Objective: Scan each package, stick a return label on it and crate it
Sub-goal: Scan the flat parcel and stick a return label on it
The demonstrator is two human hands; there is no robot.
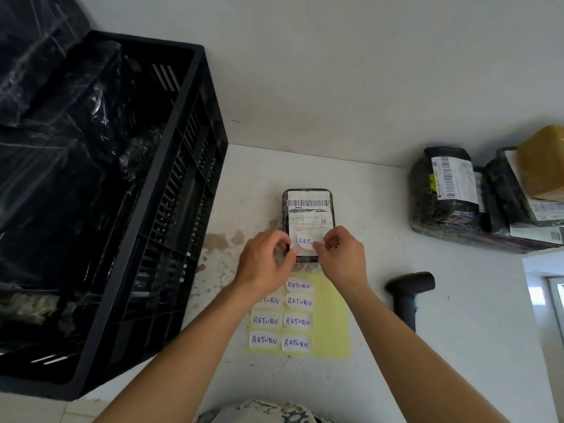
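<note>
A small dark package (308,215) lay flat on the white table (396,346), just beyond the yellow sheet of return labels (331,315). Over the package's near end, the left hand (265,264) and right hand (341,257) each pinched one edge of a white return label (306,242). A black crate (171,227) holding wrapped packages stood left of the package; a scanner (409,296) lay to its right.

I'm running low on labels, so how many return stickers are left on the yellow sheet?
6 show on the yellow sheet: one top right, then pairs. The left hand may hide another.
</note>
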